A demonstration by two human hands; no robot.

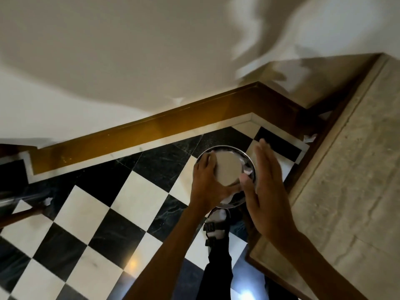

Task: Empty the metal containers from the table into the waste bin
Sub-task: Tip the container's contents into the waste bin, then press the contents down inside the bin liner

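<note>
A round metal container [225, 146] hangs over the checkered floor beside the table [346, 169]. My left hand [206, 185] grips it from the left, fingers over the near rim. Inside lie a pale round disc-like object [228, 172] and crumpled white paper [247, 168]. On the container's right side my right hand [265, 189] is flat with its fingers stretched out, the thumb at the rim, closed on nothing. No waste bin is clearly in view.
The stone-topped table with a dark wooden edge fills the right side. A wooden skirting [151, 137] runs along the wall ahead. Below the container is my sandalled foot [216, 226]. Paper scraps [48, 200] lie on the floor by a dark shiny object [8, 202] at the left edge.
</note>
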